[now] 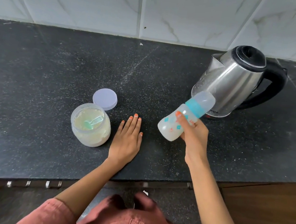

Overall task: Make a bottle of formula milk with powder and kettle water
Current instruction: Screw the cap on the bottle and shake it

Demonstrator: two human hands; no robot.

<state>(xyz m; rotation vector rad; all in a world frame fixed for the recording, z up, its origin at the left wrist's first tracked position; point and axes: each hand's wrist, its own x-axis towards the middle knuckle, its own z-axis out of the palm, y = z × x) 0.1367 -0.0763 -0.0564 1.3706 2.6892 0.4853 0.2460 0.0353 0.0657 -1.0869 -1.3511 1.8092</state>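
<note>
Steel kettle behind bottle gripped by right hand; left hand flat beside open powder jar.

Small dark letters run along the bottom edge of the kettle, but they are upside down and too blurry to read. The bottle has orange letters on its side, maybe starting with "Li". The right hand covers the rest.

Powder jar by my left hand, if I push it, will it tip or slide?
The jar looks squat and wide, mostly full of powder, so it would likely slide rather than tip. Its lid is off, so a hard shove could spill some.
</note>
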